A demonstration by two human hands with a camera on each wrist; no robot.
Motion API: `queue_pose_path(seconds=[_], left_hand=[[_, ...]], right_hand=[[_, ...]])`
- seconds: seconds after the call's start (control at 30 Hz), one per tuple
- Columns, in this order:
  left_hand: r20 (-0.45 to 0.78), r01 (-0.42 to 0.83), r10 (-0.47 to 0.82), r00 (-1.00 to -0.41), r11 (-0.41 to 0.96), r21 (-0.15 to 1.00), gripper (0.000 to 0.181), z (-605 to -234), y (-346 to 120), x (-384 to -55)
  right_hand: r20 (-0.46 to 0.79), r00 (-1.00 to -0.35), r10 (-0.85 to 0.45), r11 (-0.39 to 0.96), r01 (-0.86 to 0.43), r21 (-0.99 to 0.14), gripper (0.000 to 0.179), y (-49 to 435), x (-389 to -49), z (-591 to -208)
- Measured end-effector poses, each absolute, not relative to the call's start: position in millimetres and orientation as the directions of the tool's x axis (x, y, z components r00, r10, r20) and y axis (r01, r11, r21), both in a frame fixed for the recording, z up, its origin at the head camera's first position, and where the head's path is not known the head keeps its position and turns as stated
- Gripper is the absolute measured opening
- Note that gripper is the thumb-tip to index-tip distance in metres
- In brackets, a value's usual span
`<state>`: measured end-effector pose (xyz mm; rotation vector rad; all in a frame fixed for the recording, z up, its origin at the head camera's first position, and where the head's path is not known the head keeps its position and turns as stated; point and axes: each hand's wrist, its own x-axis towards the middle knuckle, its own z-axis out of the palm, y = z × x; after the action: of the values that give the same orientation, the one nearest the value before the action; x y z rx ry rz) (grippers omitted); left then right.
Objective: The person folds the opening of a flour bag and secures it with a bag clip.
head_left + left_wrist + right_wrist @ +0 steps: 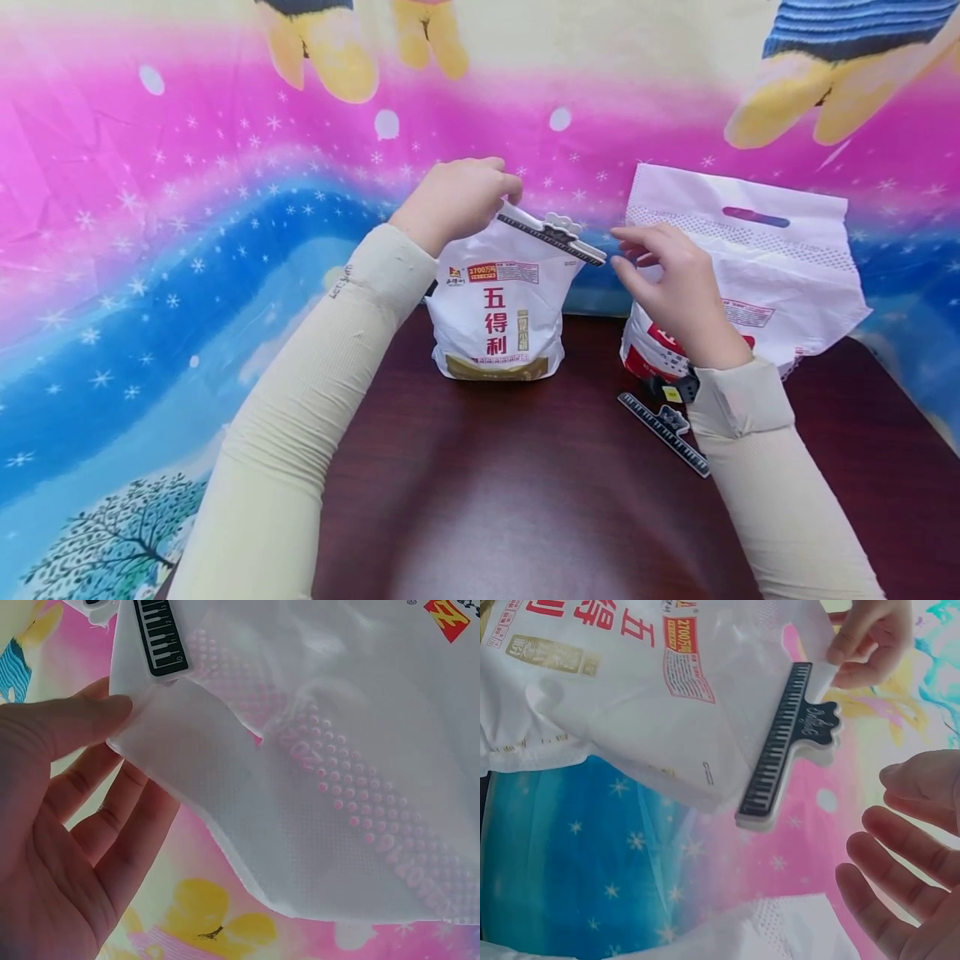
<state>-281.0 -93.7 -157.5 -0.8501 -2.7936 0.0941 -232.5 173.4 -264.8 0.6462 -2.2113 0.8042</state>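
A white flour bag (495, 308) with red lettering stands upright on the table. Across its folded top sits a bag clip (551, 233) with a piano-key pattern, slanting down to the right. My left hand (465, 200) pinches the bag's top corner; in the left wrist view the thumb (90, 720) lies on the plastic beside the clip's end. To the right of the clip, my right hand (671, 287) is apart from it, its fingers relaxed and holding nothing. In the right wrist view the clip (780, 742) spans the bag's top edge.
A second white bag (795, 258) with a cut-out handle stands on the right, partly behind my right hand. Another piano-key clip (663, 433) lies on the dark wooden table (480, 483) beside my right forearm. A colourful printed cloth (225, 192) hangs behind.
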Motion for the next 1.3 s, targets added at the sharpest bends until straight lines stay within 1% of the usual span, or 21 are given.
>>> queue_pose_path(seconds=[0.17,0.37,0.53,0.67,0.83,1.1,1.2,1.3], left_hand=[[0.203,0.568,0.585,-0.785,0.811,-0.14,0.027,-159,-95,-282],[0.23,0.592,0.607,-0.761,0.794,-0.136,0.026,-161,-95,-281],[0.283,0.612,0.629,-0.724,0.775,-0.156,0.026,-160,-90,-278],[0.331,0.64,0.657,-0.678,0.748,-0.174,0.025,-161,-81,-275],[0.377,0.665,0.692,-0.615,0.713,-0.224,0.026,-164,-66,-267],[0.439,0.702,0.745,-0.502,0.647,-0.296,0.027,-173,-38,-259],[0.436,0.71,0.76,-0.482,0.631,-0.314,0.028,-176,-25,-257],[0.418,0.711,0.774,-0.476,0.618,-0.336,0.03,-178,-14,-257]], right_hand=[[0.74,-0.65,-0.172,0.69,-0.616,-0.38,0.042,183,-222,-267],[0.762,-0.633,-0.136,0.689,-0.613,-0.386,0.041,193,-215,-271],[0.762,-0.64,-0.102,0.717,-0.578,-0.39,0.042,204,-211,-276],[0.756,-0.651,-0.073,0.735,-0.548,-0.4,0.042,211,-207,-279],[0.753,-0.658,-0.034,0.741,-0.522,-0.422,0.042,217,-199,-281],[0.775,-0.632,0.001,0.782,-0.482,-0.394,0.042,233,-191,-286],[0.773,-0.634,0.029,0.792,-0.457,-0.405,0.041,240,-188,-290],[0.758,-0.648,0.072,0.8,-0.417,-0.432,0.041,248,-184,-293]])
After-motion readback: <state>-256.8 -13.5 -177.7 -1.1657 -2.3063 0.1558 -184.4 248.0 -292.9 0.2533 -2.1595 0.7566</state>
